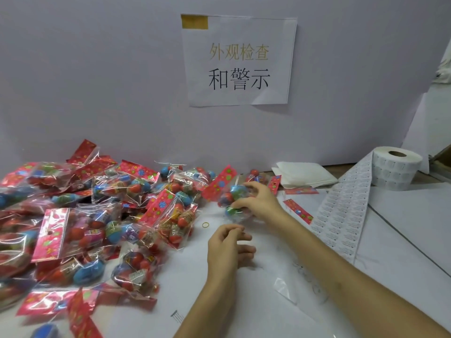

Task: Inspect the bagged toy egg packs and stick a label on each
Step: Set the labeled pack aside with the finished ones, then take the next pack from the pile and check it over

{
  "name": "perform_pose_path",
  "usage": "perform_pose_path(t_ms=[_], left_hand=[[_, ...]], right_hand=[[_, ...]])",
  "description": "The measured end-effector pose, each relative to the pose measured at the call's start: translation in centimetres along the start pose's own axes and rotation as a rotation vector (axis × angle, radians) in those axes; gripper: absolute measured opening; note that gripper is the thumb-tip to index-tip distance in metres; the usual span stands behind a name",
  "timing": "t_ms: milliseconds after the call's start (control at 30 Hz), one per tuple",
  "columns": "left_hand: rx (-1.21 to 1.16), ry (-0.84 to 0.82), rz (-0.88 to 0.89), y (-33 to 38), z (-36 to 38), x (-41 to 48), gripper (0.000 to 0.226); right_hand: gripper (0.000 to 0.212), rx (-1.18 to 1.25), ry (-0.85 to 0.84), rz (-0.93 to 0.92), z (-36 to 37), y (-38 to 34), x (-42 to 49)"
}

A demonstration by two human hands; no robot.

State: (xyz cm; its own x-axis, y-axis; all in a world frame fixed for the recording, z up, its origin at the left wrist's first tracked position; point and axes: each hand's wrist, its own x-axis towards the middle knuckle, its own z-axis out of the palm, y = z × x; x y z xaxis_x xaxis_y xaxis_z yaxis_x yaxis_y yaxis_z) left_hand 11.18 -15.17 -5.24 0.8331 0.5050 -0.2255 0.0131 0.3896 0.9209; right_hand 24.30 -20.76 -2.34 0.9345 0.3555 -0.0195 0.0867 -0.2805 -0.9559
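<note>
A clear bagged toy egg pack [233,200] with red, blue and green eggs and a red flowered header is gripped by my right hand [258,201] just above the white table, right of centre. My left hand [227,247] hovers below it, fingers curled, thumb meeting the forefinger tip; whether anything is pinched there is too small to tell. A big heap of similar egg packs [97,215] covers the left half of the table. A roll of small white labels [395,167] stands at the back right, its label strip [341,215] trailing toward me.
A yellow rubber band [205,224] lies near the heap's edge. Loose red header cards [299,212] sit beside the strip. Folded white sheets [302,176] lie against the wall under a paper sign [239,62]. An empty clear bag [285,289] lies under my right forearm.
</note>
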Motion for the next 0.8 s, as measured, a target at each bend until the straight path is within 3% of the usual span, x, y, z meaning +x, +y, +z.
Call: perform_pose_path(t_ms=[233, 367, 533, 667, 800], left_hand=[[-0.054, -0.031, 0.013, 0.2, -0.1, 0.0, 0.014], [0.03, -0.128, 0.05, 0.3, 0.0, -0.4, 0.02], [0.137, -0.146, 0.133, 0.1, -0.3, -0.4, 0.02], [0.121, -0.105, 0.165, 0.5, -0.5, -0.4, 0.021], [0.102, -0.085, 0.2, 1.1, -1.0, -0.4, 0.023]], right_hand=[[0.053, 0.267, -0.048, 0.05, -5.5, 1.7, -7.1], [0.053, 0.262, -0.102, 0.055, -5.8, 3.3, -9.3], [0.059, 0.161, 0.046, -0.067, -5.8, 3.7, -10.1], [0.045, 0.136, 0.126, -0.144, -5.6, 3.8, -10.2], [0.027, 0.104, 0.153, -0.11, -5.5, 3.4, -10.1]])
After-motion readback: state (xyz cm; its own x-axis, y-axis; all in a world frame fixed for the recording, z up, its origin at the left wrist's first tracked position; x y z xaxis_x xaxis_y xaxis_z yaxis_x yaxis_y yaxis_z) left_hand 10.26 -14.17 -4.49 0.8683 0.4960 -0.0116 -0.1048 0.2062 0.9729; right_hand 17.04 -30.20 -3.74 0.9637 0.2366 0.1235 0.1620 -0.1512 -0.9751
